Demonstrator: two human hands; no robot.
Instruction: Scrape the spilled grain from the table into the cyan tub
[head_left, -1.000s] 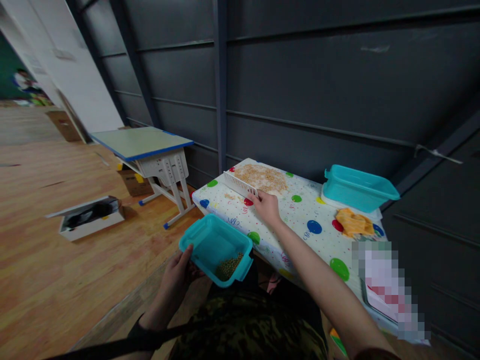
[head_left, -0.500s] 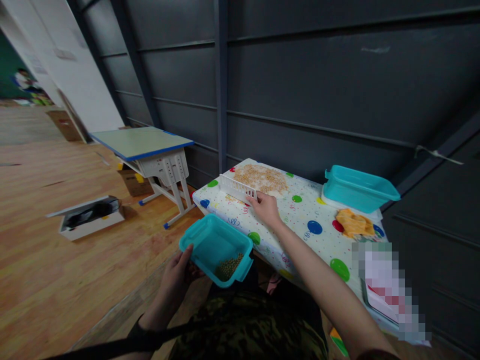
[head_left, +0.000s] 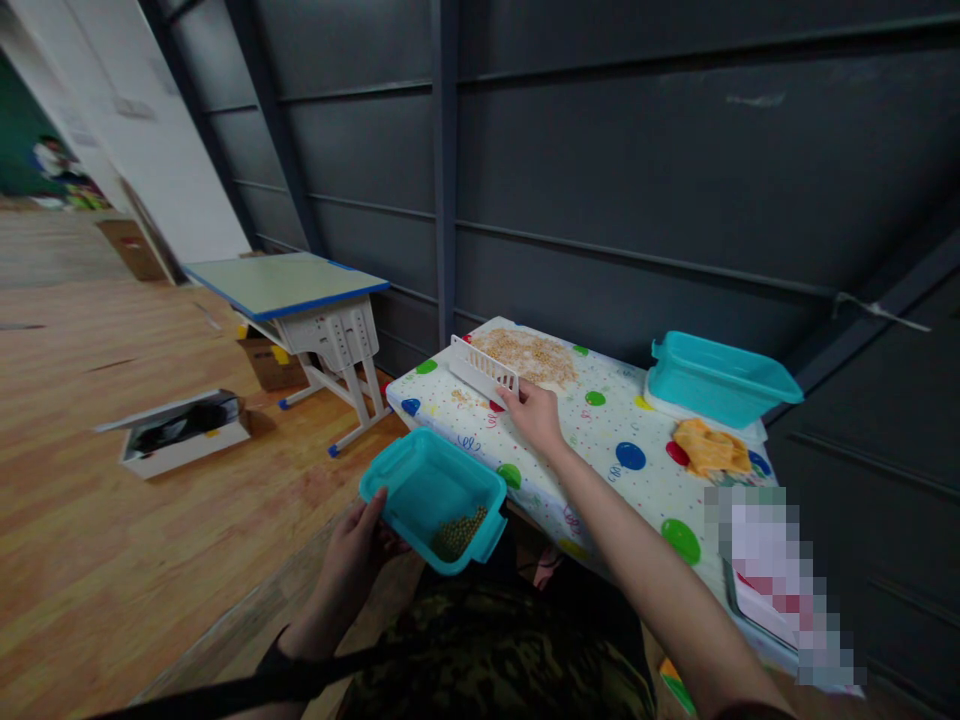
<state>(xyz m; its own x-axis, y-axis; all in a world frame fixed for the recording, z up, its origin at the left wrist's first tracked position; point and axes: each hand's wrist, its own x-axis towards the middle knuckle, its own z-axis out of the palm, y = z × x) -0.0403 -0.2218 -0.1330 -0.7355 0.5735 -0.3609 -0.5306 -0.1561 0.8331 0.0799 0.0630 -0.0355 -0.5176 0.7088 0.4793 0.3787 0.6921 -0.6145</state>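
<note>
My left hand is closed on the left rim of a teal plastic container, tilted in front of the table. Small greenish beans are gathered in its lower right corner. With my right hand I grip one end of a white slotted plastic strip, which stands on edge on the balloon-patterned tablecloth. Just behind the strip spreads a thin patch of tan grains or beans. A few more grains lie on the near side of the strip.
A second teal container rests on a white base at the table's far right, with an orange cloth before it. A desk and an open white box are at left. A dark panelled wall rises behind the table.
My right hand has shifted the slotted strip slightly right and tipped it, so its slots show more plainly. The container in my left hand has stayed nearly still.
</note>
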